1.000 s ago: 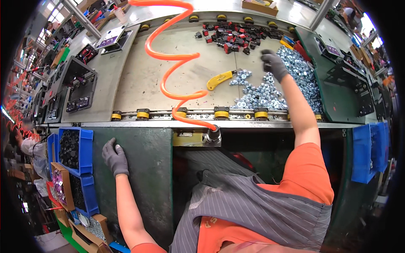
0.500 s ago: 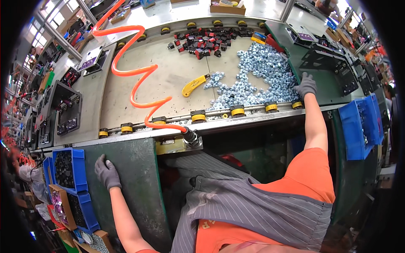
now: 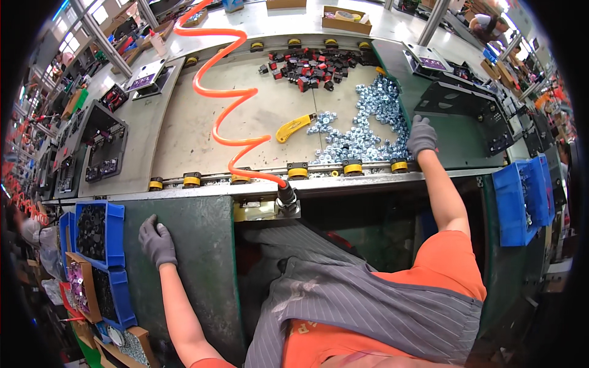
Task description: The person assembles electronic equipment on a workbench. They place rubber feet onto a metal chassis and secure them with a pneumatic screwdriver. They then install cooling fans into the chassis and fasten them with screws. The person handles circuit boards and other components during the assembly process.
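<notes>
My right hand point(image 3: 422, 136), in a grey glove, is closed over the left edge of a green board point(image 3: 457, 147). On that board stands a black metal housing point(image 3: 466, 101) with openings in its panel. Left of the hand, many small silvery nuts point(image 3: 383, 107) lie spread on the conveyor bed, some against the board's edge. A yellow utility knife point(image 3: 294, 127) lies beside them, and red-and-black switch-like parts point(image 3: 313, 67) are heaped farther back. My gloved left hand point(image 3: 157, 240) rests open on a dark green worktop point(image 3: 196, 245), holding nothing.
An orange coiled air hose point(image 3: 230, 92) hangs across the conveyor to a fitting at its front rail. Blue bins point(image 3: 101, 236) of black parts stand at left, and another blue bin point(image 3: 518, 202) at right. A second board point(image 3: 132, 147) carries a black housing. A co-worker point(image 3: 488, 27) is far right.
The green board with the housing has slid left along the conveyor, my right hand moving with it, and the yellow item at the far back is now mostly hidden. My left hand stays on the worktop.
</notes>
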{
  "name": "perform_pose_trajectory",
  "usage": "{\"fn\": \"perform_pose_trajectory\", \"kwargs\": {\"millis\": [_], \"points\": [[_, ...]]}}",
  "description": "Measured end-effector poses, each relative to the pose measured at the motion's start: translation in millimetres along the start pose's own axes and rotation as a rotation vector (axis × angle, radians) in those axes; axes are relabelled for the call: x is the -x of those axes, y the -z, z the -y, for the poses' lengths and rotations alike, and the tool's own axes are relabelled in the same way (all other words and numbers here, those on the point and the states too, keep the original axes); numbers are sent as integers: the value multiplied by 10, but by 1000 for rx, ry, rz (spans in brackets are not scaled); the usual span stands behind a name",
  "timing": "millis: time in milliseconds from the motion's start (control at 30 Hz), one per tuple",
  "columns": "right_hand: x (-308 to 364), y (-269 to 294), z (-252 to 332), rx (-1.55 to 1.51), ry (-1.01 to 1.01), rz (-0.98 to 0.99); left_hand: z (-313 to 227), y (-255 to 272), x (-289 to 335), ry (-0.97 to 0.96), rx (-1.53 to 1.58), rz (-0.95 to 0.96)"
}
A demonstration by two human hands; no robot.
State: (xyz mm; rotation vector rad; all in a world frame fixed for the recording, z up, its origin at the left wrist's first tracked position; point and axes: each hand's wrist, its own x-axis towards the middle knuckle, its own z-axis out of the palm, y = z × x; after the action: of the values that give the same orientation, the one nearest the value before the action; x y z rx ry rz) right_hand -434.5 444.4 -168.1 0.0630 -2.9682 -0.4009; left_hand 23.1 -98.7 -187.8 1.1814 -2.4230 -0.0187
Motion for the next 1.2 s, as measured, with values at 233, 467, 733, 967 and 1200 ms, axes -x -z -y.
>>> {"fn": "perform_pose_trajectory", "kwargs": {"millis": [233, 467, 733, 967, 1200], "points": [[491, 606, 1115, -316, 287, 19, -26, 16, 6, 2, 32, -6], [818, 884, 2070, -903, 717, 61, 58, -55, -3, -17, 97, -6], [1326, 1060, 2166, -1538, 986, 453, 22, 8, -4, 6, 91, 16], [1466, 927, 1329, -1529, 1116, 514, 24, 4, 19, 15, 83, 23], [1091, 868, 864, -1621, 601, 631, -35, 40, 19, 20, 59, 26]]}}
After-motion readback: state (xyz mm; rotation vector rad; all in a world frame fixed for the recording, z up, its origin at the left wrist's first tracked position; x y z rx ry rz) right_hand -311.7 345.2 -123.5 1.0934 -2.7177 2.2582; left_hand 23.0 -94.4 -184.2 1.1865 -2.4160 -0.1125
